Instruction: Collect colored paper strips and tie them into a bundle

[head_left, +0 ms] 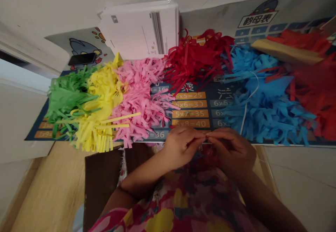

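My left hand (181, 144) and my right hand (232, 149) meet at the table's front edge, fingertips pinched together. Whatever lies between the fingertips is too small to make out. Just below them, dark red strips (207, 158) show dimly against a flowered garment. Beyond my hands, bunches of cut paper strips lie on the table: green (69, 95), yellow (101, 102), pink (139, 102), red (196, 62) and blue (262, 109). A white string (245, 114) runs over the blue bunch, down toward my right hand; its lower end is hidden.
A stack of white printed sheets (141, 32) stands against the wall, with a dark phone (82, 59) to its left. At the right are more red strips (320, 95) and a tan strip of cardboard (286, 51). A times-table mat (190, 114) covers the table. A brown box (99, 186) sits below.
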Demonstrator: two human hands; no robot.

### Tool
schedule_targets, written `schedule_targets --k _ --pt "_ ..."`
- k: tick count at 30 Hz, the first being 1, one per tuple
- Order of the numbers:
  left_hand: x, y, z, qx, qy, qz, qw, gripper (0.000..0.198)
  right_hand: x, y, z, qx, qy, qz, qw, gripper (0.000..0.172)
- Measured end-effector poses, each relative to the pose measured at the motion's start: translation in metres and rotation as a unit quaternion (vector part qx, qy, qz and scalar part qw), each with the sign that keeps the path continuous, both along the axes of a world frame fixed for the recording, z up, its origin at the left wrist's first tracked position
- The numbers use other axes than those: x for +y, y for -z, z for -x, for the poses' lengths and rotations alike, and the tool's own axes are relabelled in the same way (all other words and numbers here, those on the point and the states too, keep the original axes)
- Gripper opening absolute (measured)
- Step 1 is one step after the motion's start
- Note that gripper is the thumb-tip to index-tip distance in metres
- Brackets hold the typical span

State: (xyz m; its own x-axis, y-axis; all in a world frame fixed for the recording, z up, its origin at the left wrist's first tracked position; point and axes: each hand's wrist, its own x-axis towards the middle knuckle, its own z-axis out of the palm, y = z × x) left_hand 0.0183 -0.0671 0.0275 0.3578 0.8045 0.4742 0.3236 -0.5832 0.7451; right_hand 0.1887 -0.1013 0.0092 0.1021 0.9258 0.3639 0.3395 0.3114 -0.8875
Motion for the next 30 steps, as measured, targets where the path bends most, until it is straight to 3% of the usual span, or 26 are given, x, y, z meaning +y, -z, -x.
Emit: schedule_targets --k 7,16,19,26,30 --pt "-0.0009 -0.0027 -0.0006 -0.012 -0.030 0.038 0.999 0.010 0.0005 0.0056 0.0001 0.042 0.007 0.022 0.999 0.020" --pt "-0.0011 -0.0040 -0.0045 -0.006 -0.042 0.029 0.999 0.005 -0.0036 0.0087 0.0013 0.063 0.003 0.042 0.997 0.019" --pt "-0.0013 -0.0035 -0.0062 -0.005 -0.039 0.018 0.999 0.005 -0.0038 0.0074 0.0003 0.049 0.005 0.039 0.998 0.019" --pt "0.0002 -0.0026 -0.0027 0.007 -0.032 -0.040 0.999 0.005 -0.0033 0.0047 0.0003 0.120 0.003 0.085 0.989 0.017" --pt "-0.0011 -0.0027 -0.0020 0.007 -0.040 -0.035 0.999 0.005 -0.0033 0.0029 0.0000 0.106 -0.002 0.072 0.992 0.017"
